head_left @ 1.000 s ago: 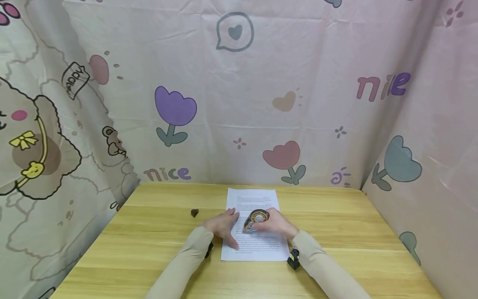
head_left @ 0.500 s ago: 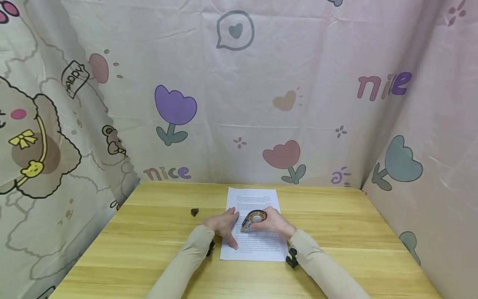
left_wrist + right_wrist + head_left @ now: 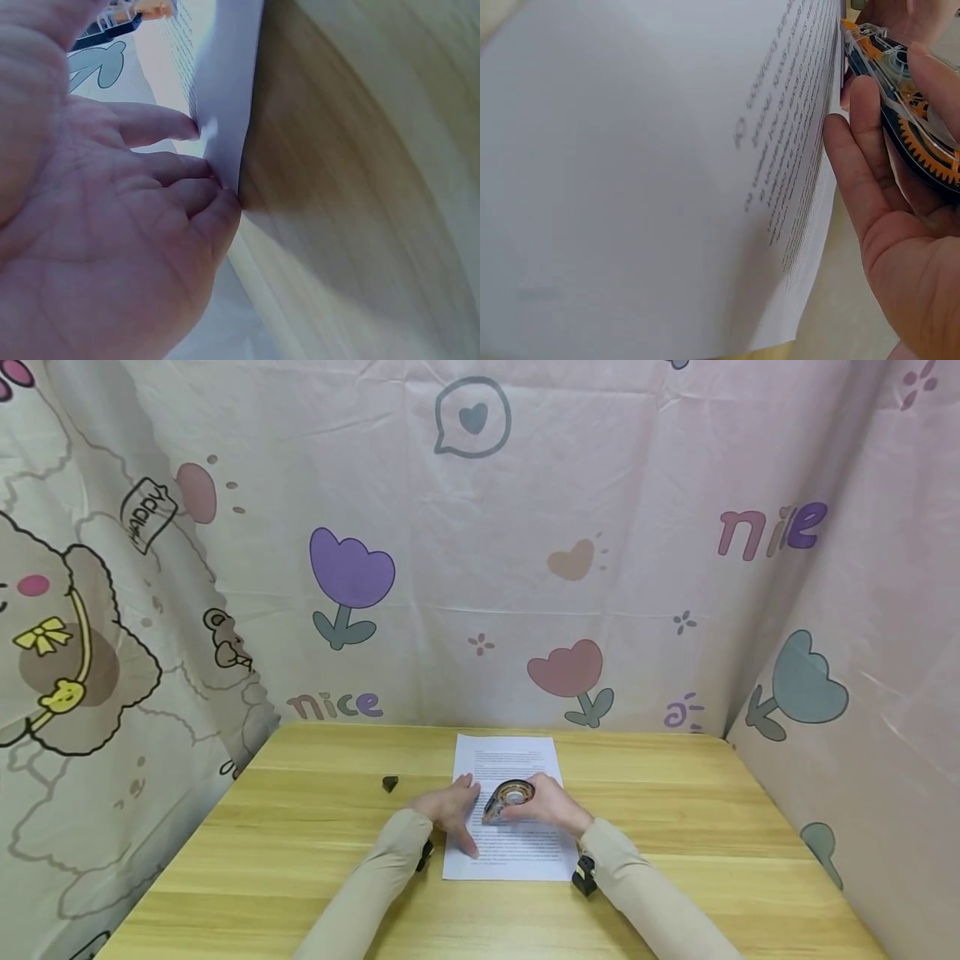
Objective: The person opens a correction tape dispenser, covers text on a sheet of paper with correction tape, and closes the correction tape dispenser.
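Note:
A printed sheet of paper lies on the wooden table, its lines of text visible in the right wrist view. My left hand rests on the sheet's left edge with fingers and thumb spread; in the left wrist view its fingertips touch the paper near the edge. In my right hand is a correction tape dispenser, clear-cased with orange gears. Thumb and fingers grip its sides in the right wrist view, where the dispenser shows tip-first toward the left hand. Its tip is over the text, close to the paper.
A small dark cap-like piece lies on the table to the left of the sheet. Behind the table's far edge hangs a patterned curtain, which also closes off both sides.
My right hand has shifted slightly left with the correction tape dispenser, its tip going the same way across the sheet. The left hand stays put on the paper.

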The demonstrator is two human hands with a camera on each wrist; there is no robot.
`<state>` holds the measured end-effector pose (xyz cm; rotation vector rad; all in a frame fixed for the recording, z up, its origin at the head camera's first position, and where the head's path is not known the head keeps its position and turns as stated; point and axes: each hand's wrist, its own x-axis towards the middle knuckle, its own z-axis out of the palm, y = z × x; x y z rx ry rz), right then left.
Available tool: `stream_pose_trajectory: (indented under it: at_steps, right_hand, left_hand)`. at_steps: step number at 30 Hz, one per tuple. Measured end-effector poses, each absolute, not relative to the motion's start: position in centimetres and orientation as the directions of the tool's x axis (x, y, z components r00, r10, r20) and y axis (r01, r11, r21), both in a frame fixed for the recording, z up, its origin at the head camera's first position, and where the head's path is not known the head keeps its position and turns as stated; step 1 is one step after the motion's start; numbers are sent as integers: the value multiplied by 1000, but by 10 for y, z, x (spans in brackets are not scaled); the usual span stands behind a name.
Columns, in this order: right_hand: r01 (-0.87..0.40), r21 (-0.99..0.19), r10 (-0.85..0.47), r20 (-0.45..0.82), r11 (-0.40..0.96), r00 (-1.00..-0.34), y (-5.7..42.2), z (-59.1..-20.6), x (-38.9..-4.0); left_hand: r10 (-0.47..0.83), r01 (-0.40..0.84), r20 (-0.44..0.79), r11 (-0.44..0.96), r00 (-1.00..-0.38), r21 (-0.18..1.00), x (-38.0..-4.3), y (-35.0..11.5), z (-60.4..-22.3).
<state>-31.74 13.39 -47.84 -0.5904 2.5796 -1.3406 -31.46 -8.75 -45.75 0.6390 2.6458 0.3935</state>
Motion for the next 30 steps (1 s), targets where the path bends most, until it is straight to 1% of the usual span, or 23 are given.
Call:
stream_pose_trajectory:
  at_steps: [6,14,23,30]
  right_hand:
    - [-275,-823,-426,45,497,-904,134,-479,-318]
    - [-301,-808,-435,62,506,-898,134,-475,-317]
    - [-381,-721,-467,90,578,-880,130,-467,-317]
    - [-392,-677,-490,52,624,-870,125,-461,-319]
  left_hand:
    - [489,371,-304,851,-818,372,-316,-88,-458]
    - [489,364,-310,849,-815,383,-316,-87,-456]
    - [480,365,-311,858,-820,361,-317,-87,-458]
    - [474,361,-310,861,-824,359,-317,-88,-459]
